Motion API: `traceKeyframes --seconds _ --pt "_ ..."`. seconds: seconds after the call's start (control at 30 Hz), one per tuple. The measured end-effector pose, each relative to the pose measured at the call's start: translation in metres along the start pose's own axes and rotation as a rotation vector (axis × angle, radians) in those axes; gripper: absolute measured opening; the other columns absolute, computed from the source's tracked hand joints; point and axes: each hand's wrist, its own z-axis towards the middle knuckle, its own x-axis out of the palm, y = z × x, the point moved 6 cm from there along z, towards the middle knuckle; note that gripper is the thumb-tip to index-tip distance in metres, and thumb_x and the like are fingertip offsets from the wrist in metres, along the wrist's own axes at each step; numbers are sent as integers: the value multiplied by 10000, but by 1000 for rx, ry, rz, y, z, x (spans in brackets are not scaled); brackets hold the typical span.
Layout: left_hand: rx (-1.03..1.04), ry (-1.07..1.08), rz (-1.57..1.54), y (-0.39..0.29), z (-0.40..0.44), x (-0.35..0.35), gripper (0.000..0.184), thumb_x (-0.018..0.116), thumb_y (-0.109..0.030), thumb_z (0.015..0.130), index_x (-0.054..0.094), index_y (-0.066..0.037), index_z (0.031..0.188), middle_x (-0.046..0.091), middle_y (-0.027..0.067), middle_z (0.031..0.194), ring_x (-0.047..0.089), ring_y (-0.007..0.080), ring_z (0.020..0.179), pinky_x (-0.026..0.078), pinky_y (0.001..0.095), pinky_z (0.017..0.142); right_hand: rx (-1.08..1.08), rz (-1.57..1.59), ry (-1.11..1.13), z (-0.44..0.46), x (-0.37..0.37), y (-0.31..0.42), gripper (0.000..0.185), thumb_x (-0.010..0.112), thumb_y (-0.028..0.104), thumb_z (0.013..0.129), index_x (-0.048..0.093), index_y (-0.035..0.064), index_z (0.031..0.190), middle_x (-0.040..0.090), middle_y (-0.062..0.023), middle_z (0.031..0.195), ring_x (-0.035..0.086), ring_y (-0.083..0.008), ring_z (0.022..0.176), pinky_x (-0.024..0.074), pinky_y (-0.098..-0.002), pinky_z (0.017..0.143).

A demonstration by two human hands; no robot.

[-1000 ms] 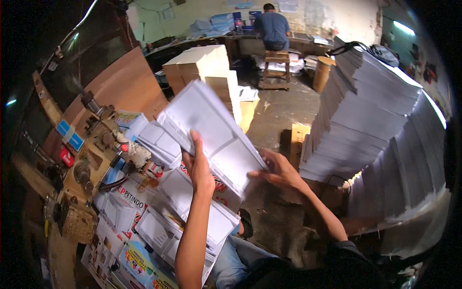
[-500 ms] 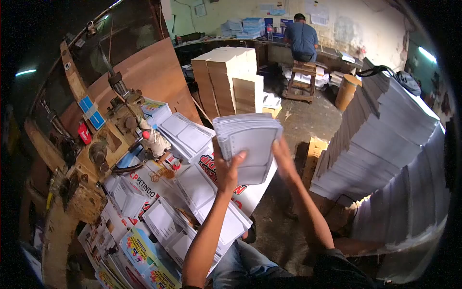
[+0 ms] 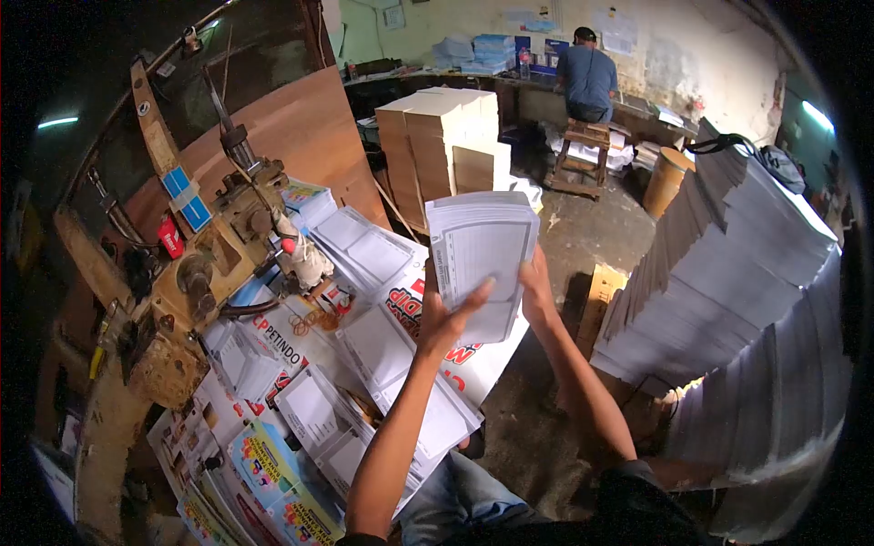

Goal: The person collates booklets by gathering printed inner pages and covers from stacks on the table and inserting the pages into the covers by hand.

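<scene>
The bundle of printed sheets (image 3: 482,246), held slantwise with its face tipped up a second ago, now stands nearly upright between the two hands, its top edges bowed slightly. The left hand (image 3: 444,318) is clamped on the lower left part of the bundle, thumb laid across the printed front, the other fingers mostly hidden. The right hand (image 3: 535,287), which was at a lower corner and then blurred beside the bundle, is now sharper and closed on the right edge, thumb near the front, its remaining fingers out of sight behind. With a hold on both sides, the loose sheets seem better kept in line, though the upper edges, above both hands, look free to spread. The bundle is raised over the far edge of the worktop (image 3: 503,361), not set down on it. Below the left hand, under its forearm, lies a pile of forms (image 3: 378,341); to the left of that hand and beyond it lies another stack (image 3: 364,246). Rubber bands (image 3: 309,321) lie left of the left hand, with the machine (image 3: 196,282) farther out. Right of the right hand, well apart, rises a tall paper stack (image 3: 696,273).
</scene>
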Motion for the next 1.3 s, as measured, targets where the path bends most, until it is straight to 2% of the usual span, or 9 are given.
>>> traceKeyframes --seconds 0.23,0.3,0.6,0.73,0.8,0.93,1.13,1.2,1.3 --pt "128 -91 295 17 6 2 790 881 -305 732 478 12 1333 629 172 1227 607 287 1140 468 388 990 267 -4 -133 -2 2 -7 694 713 400 879 421 40 1396 598 -154 1215 587 -239 1087 460 -378 956" --pt "57 -275 299 21 7 0 723 906 -309 700 554 55 1214 695 172 1028 677 257 912 542 357 779 307 -21 -137 -1 2 -13 705 719 418 875 430 32 1389 609 -153 1194 593 -235 1076 472 -375 935" --pt "-38 -372 246 -8 -7 11 553 843 -422 764 682 68 964 728 159 916 690 237 827 531 362 742 572 -379 302 82 -15 38 713 786 428 797 552 26 1338 646 -108 1169 607 -215 1036 471 -327 869" --pt "-524 -287 244 20 -18 4 759 804 -546 763 590 37 1197 653 200 1143 622 259 1074 472 365 917 707 -385 153 92 -12 -22 585 861 398 713 689 -14 1091 722 -117 994 665 -216 876 517 -359 780" --pt "27 -550 828 22 -31 -7 884 798 -455 787 387 50 1384 491 295 1314 492 381 1236 381 449 1038 805 -30 409 86 -9 -104 583 867 384 718 687 -30 1086 723 -123 1000 671 -224 880 526 -353 781" --pt "-107 146 969 19 -60 26 756 780 -255 784 404 -21 1397 460 280 1292 427 457 1240 333 585 1014 997 -187 384 46 5 -177 610 898 297 690 657 48 1192 682 -98 1133 621 -225 1044 532 -395 756" --pt "-103 312 1062 84 -92 39 682 711 -25 748 470 -45 1386 472 239 1359 442 426 1248 343 571 1024 452 -543 644 40 4 -250 947 845 484 721 455 -59 1392 547 -219 1377 529 -308 1278 445 -391 1061" --pt "-143 318 1039 76 -96 45 677 702 -12 750 472 -44 1386 463 240 1376 436 427 1259 328 566 1047 211 -751 554 36 14 -200 756 822 508 740 612 -60 1192 691 -206 975 662 -267 905 524 -381 808" --pt "-193 315 995 79 -97 45 680 671 35 752 463 -40 1395 425 270 1426 407 451 1300 285 567 1096 62 -639 498 38 21 -186 483 808 431 774 632 -6 878 532 -80 624 472 -169 586 386 -372 536"
